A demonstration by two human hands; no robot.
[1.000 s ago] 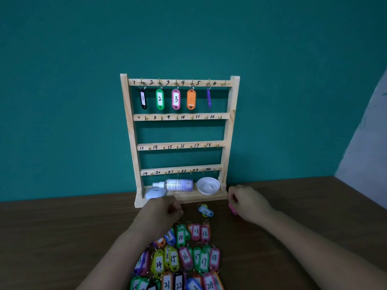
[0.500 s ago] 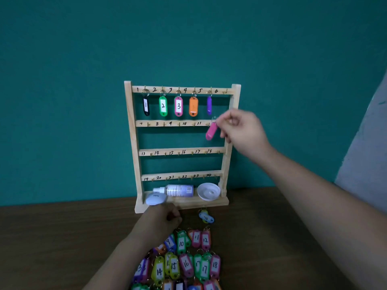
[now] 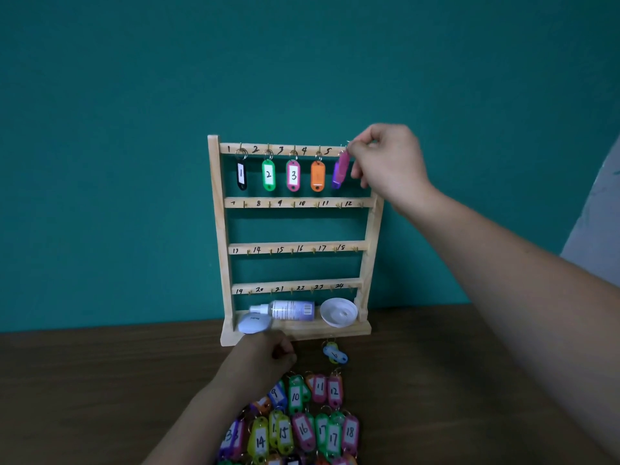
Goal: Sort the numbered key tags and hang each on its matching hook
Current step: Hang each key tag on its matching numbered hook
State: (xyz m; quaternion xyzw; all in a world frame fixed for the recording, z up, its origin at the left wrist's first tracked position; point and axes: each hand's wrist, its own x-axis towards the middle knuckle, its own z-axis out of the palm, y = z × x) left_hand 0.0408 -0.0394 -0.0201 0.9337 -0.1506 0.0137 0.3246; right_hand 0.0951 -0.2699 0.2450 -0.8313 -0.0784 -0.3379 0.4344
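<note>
A wooden hook rack stands against the teal wall, its four rails numbered 1 to 24. Black, green, pink, orange and purple tags hang on the top rail. My right hand pinches the ring of a pink key tag at the top rail's right end, in front of the purple tag. My left hand rests curled on the table below the rack; what it holds is hidden. Several numbered tags lie in rows near me. A blue and yellow tag pair lies apart.
On the rack's base shelf lie a small spray bottle, a white round lid and a pale blue case. The brown table runs to both sides. A grey wall panel stands at the right.
My right hand lifted the pink tag from the table up to the top rail's right end. My left hand stayed near the rack's base.
</note>
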